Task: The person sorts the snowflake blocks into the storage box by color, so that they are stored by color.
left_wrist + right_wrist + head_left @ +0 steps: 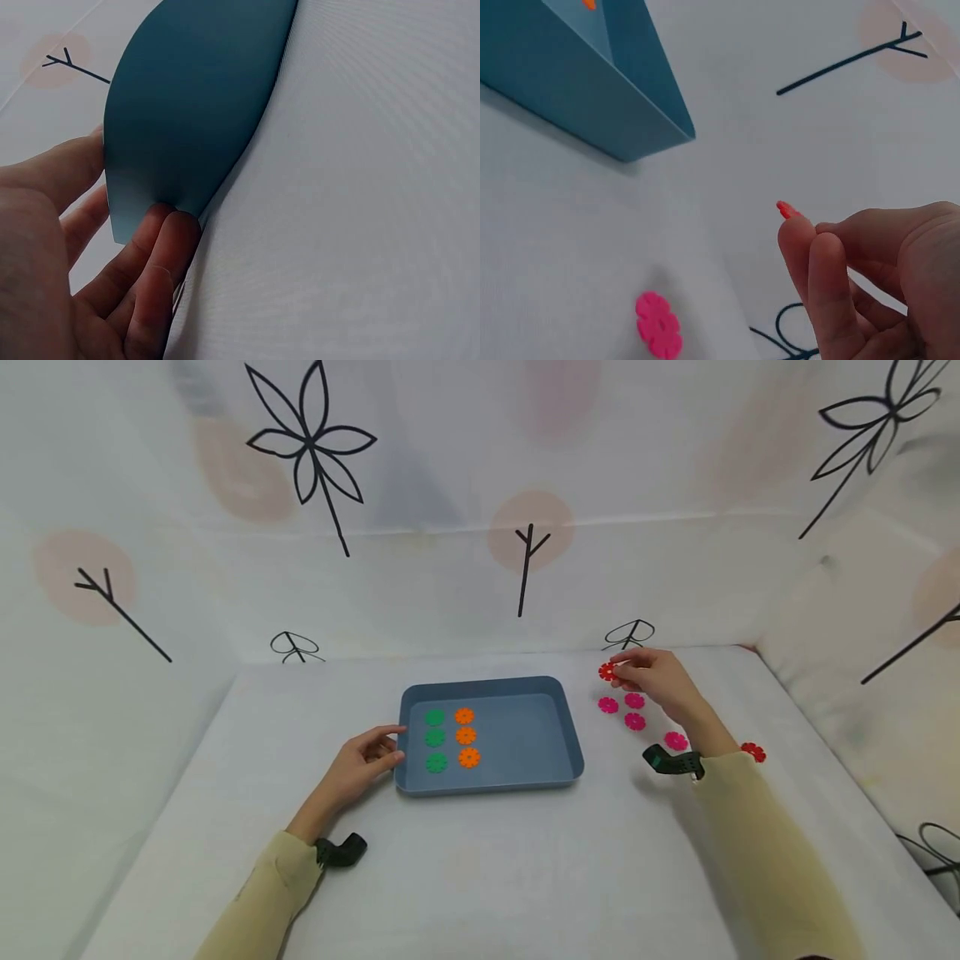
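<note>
In the head view my left hand (362, 766) holds the left edge of a blue-grey tray (489, 790). Thumb and forefinger reach over the rim, and in the left wrist view other fingers (178, 244) lie against the outer wall. Inside the tray, three green flower-shaped discs (436, 737) and three orange ones (466, 736) form two columns on the left side. Beyond the tray's right side, my right hand (655, 679) pinches a red flower-shaped disc (606, 671) between thumb and fingertips, raised over the table. Fingers hide most of that disc in the right wrist view.
Several pink flower-shaped discs (635, 722) lie on the white table (480, 877) right of the tray, below the right hand. Another red disc (753, 752) lies beside the right wrist. A patterned white cloth (435, 585) rises behind the table and at both sides.
</note>
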Action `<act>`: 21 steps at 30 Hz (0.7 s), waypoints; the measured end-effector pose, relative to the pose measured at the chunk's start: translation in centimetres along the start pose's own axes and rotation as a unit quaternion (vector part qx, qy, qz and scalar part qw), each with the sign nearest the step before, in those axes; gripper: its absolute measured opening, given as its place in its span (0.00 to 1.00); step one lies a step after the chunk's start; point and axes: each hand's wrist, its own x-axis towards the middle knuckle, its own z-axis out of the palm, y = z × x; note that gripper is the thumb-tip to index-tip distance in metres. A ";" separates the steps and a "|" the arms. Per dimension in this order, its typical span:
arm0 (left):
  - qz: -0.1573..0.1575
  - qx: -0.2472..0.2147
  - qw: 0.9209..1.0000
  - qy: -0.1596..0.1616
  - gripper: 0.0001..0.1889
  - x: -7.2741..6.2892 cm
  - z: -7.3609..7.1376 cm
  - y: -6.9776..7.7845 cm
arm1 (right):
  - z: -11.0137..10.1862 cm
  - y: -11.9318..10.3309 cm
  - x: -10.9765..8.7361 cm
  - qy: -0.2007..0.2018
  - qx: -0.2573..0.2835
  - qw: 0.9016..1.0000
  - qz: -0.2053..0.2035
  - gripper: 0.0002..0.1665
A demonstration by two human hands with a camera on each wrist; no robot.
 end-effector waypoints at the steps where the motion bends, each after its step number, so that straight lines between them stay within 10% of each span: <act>1: 0.002 -0.002 1.000 -0.002 0.23 -0.1 -0.1 0.4 | 0.4 -0.3 0.1 -0.003 0.001 1.000 0.000 0.26; 21: 0.001 -0.004 1.000 -0.002 0.22 -0.2 -0.2 1.3 | 6.8 -3.5 2.0 -0.075 0.040 0.995 -0.054 0.20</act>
